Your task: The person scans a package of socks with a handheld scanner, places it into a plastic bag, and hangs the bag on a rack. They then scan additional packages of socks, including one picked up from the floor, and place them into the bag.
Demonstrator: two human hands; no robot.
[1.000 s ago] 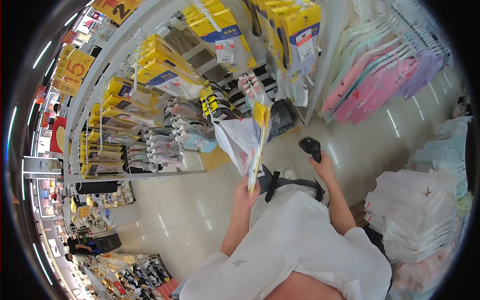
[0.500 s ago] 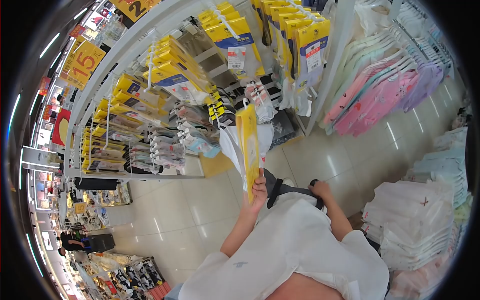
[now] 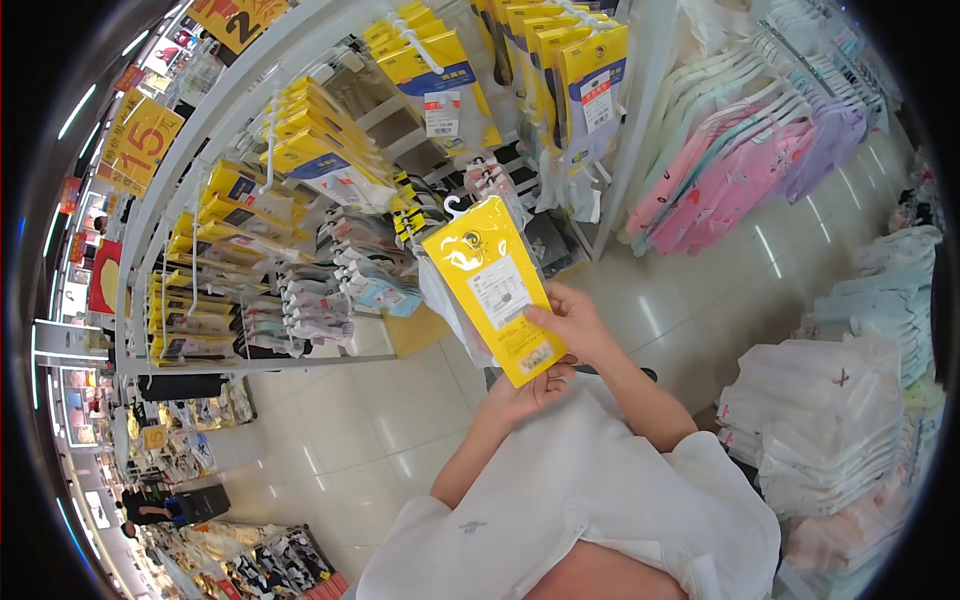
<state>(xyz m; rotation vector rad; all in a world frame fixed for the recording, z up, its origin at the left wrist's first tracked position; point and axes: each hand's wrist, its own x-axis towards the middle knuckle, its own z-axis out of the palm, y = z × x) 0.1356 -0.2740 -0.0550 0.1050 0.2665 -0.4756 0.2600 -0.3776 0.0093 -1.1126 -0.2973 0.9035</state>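
Note:
A yellow package with a white label and a small white hanger hook is held up in front of my body, its printed face toward me. My left hand grips its lower edge from below. My right hand holds its right edge, with the thumb on the front. Behind the package, partly covered by it, hangs a white item.
Racks of yellow packages stand ahead and to the left. Pink garments hang at the right, above white folded-looking clothes. A person with a dark case is far left.
The package has turned from edge-on to show its labelled face. My right hand has come up from near my waist and taken hold of it. The view has shifted slightly.

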